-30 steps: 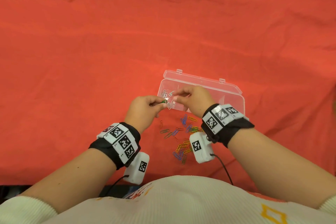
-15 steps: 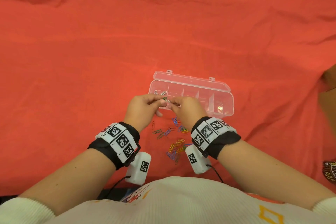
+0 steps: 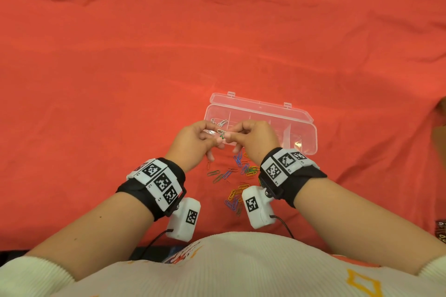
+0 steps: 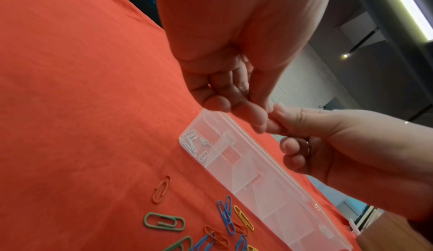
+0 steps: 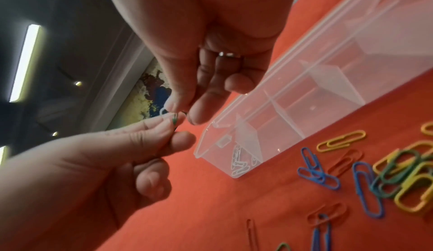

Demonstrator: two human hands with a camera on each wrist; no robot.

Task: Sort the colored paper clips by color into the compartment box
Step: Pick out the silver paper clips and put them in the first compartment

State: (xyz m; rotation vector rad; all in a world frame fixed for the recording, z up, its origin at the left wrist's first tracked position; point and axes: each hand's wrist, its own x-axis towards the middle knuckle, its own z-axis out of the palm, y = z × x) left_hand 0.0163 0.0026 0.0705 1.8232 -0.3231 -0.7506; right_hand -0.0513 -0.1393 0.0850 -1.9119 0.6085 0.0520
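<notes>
Since the earlier frame, both hands have stayed together above the box's left end, with little shift. Left hand [image 3: 193, 142] pinches a green paper clip [image 3: 222, 137] with thumb and forefinger; right hand [image 3: 253, 138] pinches a white paper clip [image 3: 220, 131] touching it. Both clips sit between the fingertips. Compartment box [image 3: 306, 135], clear and with lid open, lies on the red cloth [image 3: 120, 67]; its leftmost compartment holds white clips [image 4: 191, 142]. Loose colored clips [image 3: 237, 176] lie on the cloth near the wrists.

Left hand [image 3: 193, 143] and right hand [image 3: 253, 138] meet fingertip to fingertip, fingers curled, pinching.
</notes>
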